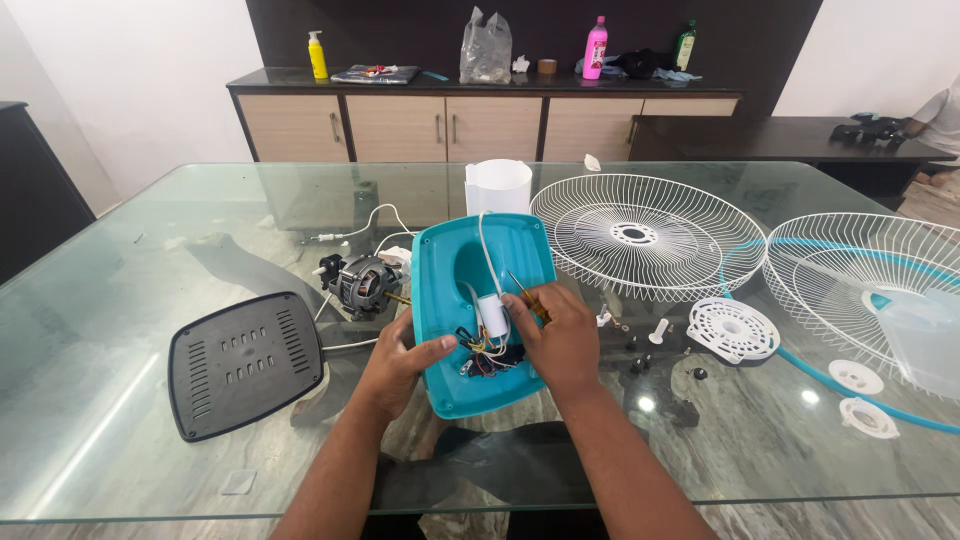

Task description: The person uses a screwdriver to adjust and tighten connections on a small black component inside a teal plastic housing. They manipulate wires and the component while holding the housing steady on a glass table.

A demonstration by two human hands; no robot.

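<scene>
On the glass table [120,400], two white wire fan guards [645,235] lie to the right and a dark vented cover [245,362] to the left. At centre, the smooth teal plastic housing [450,300] lies open-side up, being worked on inside. The left hand [400,360] grips its edge; the right hand [560,335] holds a yellow-handled screwdriver [528,300] among loose wires and a small white capacitor [492,312]. The next turn likely calls for a steady tip.

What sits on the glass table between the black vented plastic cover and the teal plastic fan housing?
In the head view, a grey electric fan motor with white wires lies between the black vented cover and the teal housing.
</scene>
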